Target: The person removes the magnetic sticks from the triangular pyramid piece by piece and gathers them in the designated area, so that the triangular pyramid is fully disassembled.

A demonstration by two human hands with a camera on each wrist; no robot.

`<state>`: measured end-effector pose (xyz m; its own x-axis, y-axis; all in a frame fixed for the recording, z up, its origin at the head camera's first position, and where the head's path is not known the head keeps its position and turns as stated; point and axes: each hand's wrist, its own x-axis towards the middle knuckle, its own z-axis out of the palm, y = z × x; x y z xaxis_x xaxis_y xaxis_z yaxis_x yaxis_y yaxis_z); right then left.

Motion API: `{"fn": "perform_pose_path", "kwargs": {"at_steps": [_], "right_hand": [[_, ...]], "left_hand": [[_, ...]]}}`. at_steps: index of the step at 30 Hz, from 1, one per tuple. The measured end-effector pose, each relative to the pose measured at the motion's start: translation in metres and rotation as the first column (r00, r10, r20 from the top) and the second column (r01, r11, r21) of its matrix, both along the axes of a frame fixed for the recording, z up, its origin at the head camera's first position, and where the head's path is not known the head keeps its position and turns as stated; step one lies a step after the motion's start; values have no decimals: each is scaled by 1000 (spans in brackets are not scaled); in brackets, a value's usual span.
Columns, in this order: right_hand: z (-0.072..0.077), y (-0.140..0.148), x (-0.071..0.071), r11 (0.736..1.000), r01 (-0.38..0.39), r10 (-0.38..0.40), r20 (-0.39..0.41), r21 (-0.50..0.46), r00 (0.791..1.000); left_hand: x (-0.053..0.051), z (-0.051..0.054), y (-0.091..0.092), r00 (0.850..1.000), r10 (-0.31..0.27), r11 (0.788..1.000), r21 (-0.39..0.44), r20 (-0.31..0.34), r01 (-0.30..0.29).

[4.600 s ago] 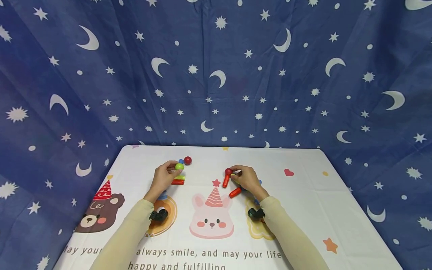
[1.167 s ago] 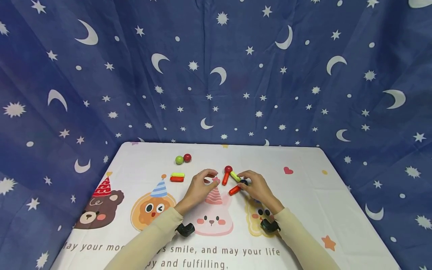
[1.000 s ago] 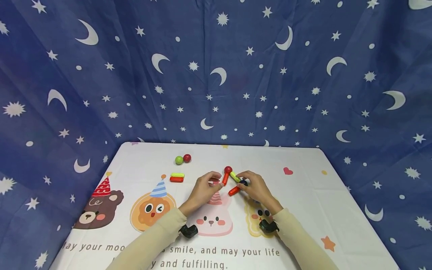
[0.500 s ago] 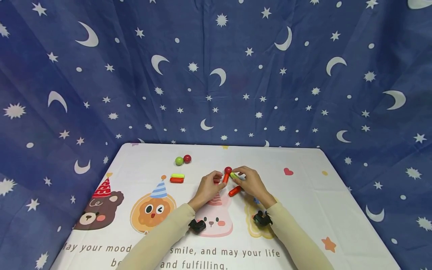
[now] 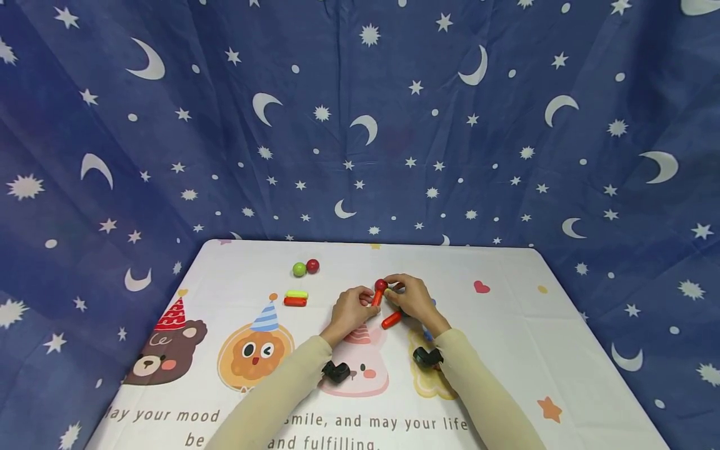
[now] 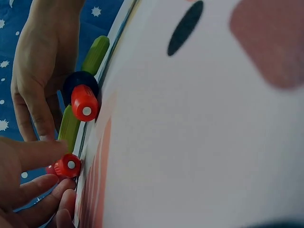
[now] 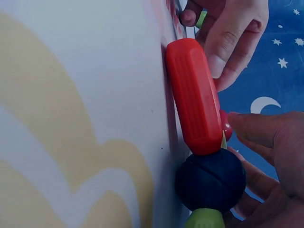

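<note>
My left hand [image 5: 350,309] pinches the red stick [image 5: 377,298] between thumb and fingers; in the left wrist view its round end [image 6: 71,165] shows between them. The stick meets a red ball [image 5: 381,285], which my right hand [image 5: 414,298] pinches from the right with its fingertips. A yellow-green stick [image 6: 70,127] runs from there towards a dark blue ball [image 7: 210,179], partly covered by my right hand in the head view. Another red stick [image 7: 194,97] and another green stick [image 6: 96,54] join the dark blue ball. These parts lie low, close to the tabletop.
Left of my hands, a green ball [image 5: 299,269] and a red ball [image 5: 312,266] sit side by side. Nearer lie a loose yellow-green stick [image 5: 296,294] and red stick [image 5: 295,302]. The white printed tablecloth [image 5: 484,387] ends at a blue curtain [image 5: 394,156].
My left hand set the green ball beside the loose red ball, then came right to grip the red stick. My right hand moved from the dark blue ball back to the joined red ball.
</note>
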<state>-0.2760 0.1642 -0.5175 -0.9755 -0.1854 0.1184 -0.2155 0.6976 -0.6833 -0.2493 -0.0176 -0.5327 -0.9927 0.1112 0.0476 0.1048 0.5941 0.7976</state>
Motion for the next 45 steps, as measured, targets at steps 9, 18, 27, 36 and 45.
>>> {"fn": "perform_pose_path", "kwargs": {"at_steps": [9,18,27,36,45], "right_hand": [[-3,-1,-8,1000,-12,11,81,1,997],[-5,-3,-12,1000,-6,5,80,5,997],[-4,-5,-9,1000,-25,24,70,15,997],[-4,-6,-3,999,-47,46,36,22,998],[-6,-5,-2,998,-66,66,22,23,998]], "left_hand": [[-1,-1,2,999,36,999,-24,10,-35],[-2,-1,-2,1000,23,1000,12,20,-24],[-2,0,-8,1000,-16,997,74,21,14],[-4,1,-11,1000,-7,1000,-4,-30,7],[-1,1,-15,998,-58,997,41,11,58]]}}
